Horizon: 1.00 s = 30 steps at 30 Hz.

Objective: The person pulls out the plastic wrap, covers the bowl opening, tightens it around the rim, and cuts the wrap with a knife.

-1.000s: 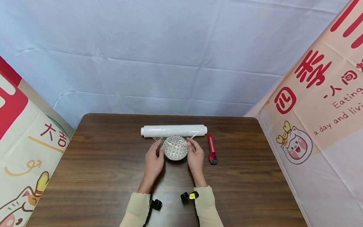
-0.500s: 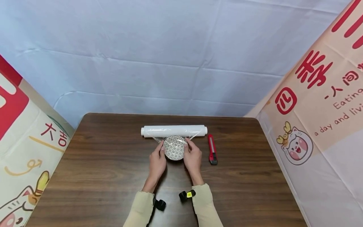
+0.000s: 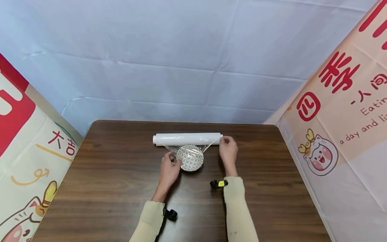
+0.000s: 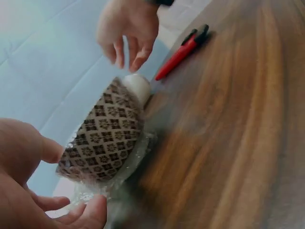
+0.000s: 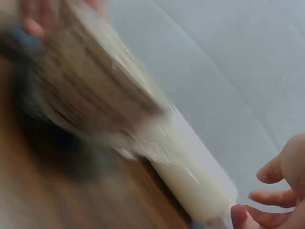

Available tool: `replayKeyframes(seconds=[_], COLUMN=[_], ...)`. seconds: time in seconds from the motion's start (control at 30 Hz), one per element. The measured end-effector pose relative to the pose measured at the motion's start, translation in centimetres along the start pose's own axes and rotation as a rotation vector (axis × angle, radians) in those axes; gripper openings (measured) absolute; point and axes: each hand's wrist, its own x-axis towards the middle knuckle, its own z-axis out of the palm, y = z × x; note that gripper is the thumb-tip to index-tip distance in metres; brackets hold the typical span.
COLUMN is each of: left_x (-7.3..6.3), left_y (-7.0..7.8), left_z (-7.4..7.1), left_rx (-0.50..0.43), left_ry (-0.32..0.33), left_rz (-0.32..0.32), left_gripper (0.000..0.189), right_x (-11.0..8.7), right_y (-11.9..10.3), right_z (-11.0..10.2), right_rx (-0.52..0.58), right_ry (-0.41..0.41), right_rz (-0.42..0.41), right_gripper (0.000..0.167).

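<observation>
A patterned bowl (image 3: 189, 158) stands on the table with clear cling film (image 3: 208, 145) over it, drawn from the white roll (image 3: 187, 138) behind. At the bowl's left side is my left hand (image 3: 170, 169). Its thumb (image 4: 51, 150) touches the rim, while the other fingers lie loosely apart beside the film bunched along the wall. My right hand (image 3: 228, 152) is at the roll's right end, fingers loosely bent; the right wrist view shows the fingertips close to that end. Whether they touch it I cannot tell. Motion blurs the bowl there.
A red utility knife (image 4: 183, 52) lies on the wooden table (image 3: 272, 188) beyond the right hand in the left wrist view; the head view hides it behind that hand and forearm. A pale cloth backdrop (image 3: 136, 84) hangs behind, with printed banners (image 3: 326, 134) on both sides.
My right hand has left the bowl's rim and moved right and away to the roll's end. My left hand stays at the bowl, its fingers looser. The bowl and roll appear slightly further right.
</observation>
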Motion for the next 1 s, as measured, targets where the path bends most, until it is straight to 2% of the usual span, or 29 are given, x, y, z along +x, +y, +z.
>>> replayKeyframes(seconds=[0.07, 0.17, 0.3, 0.43, 0.57, 0.67, 0.83, 0.9, 1.0], left_x=[-0.1, -0.3, -0.5, -0.6, -0.4, -0.4, -0.7, -0.7, -0.9], left_y=[0.0, 0.0, 0.1, -0.3, -0.6, -0.6, -0.7, -0.8, -0.9], left_z=[0.1, 0.2, 0.3, 0.6, 0.9, 0.9, 0.9, 1.0, 1.1], left_rx=[0.006, 0.005, -0.071, -0.171, -0.251, -0.301, -0.329, -0.34, -0.366], left_ry=[-0.02, -0.058, -0.182, -0.256, -0.272, -0.277, -0.277, -0.275, -0.275], left_rz=[-0.028, -0.059, -0.08, -0.089, -0.101, -0.115, -0.131, -0.134, -0.129], left_gripper=[0.06, 0.061, 0.065, 0.064, 0.058, 0.056, 0.054, 0.054, 0.053], right_x=[2.5, 5.7, 8.0, 8.5, 8.9, 8.9, 8.6, 8.4, 8.1], right_y=[0.5, 0.9, 1.1, 1.0, 0.4, 0.0, 0.0, 0.2, 0.6], right_z=[-0.4, -0.9, -1.7, -2.0, -1.9, -1.8, -1.4, -1.3, -1.3], right_rx=[-0.042, -0.084, 0.005, 0.117, 0.094, 0.067, 0.057, 0.093, 0.208], right_ry=[-0.037, -0.151, -0.341, -0.461, -0.534, -0.564, -0.618, -0.629, -0.595], right_rz=[0.052, 0.117, 0.234, 0.33, 0.37, 0.403, 0.442, 0.442, 0.472], right_gripper=[0.034, 0.044, 0.048, 0.041, 0.04, 0.041, 0.04, 0.037, 0.027])
